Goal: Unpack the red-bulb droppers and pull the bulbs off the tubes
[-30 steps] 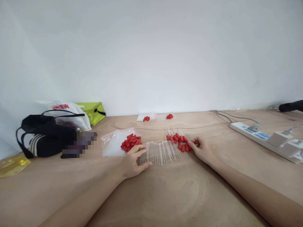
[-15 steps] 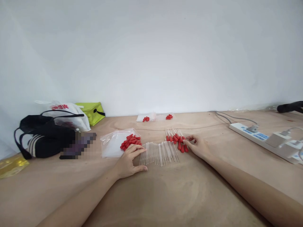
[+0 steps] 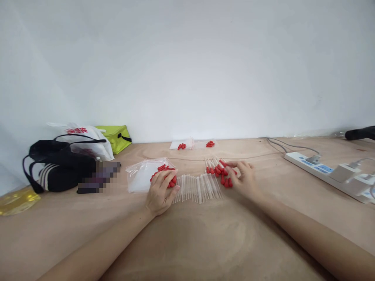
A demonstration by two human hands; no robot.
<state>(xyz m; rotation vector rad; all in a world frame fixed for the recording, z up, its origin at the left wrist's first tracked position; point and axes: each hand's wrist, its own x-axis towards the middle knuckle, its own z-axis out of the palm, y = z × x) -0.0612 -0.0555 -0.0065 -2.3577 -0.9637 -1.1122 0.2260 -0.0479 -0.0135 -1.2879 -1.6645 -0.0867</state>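
Note:
A row of clear glass tubes (image 3: 197, 187) lies on the wooden table (image 3: 205, 238) between my hands. My left hand (image 3: 159, 192) rests over a heap of red rubber caps (image 3: 172, 180) at the edge of a clear plastic bag (image 3: 140, 177), fingers curled on the caps. Whether it holds any I cannot tell. My right hand (image 3: 244, 177) touches a cluster of tubes with red caps on them (image 3: 218, 170); its fingertips pinch at one red cap near the top of that cluster.
Black, white and lime-green bags (image 3: 67, 156) stand at the left by the wall. A white power strip (image 3: 328, 171) with plugs and cables lies at the right. Two small bags with red caps (image 3: 193, 144) lie near the wall. A yellow object (image 3: 16, 200) is at the far left.
My left hand slid from the clear tubes up onto the heap of red caps. My right hand shifted left and up to the top of the capped tubes.

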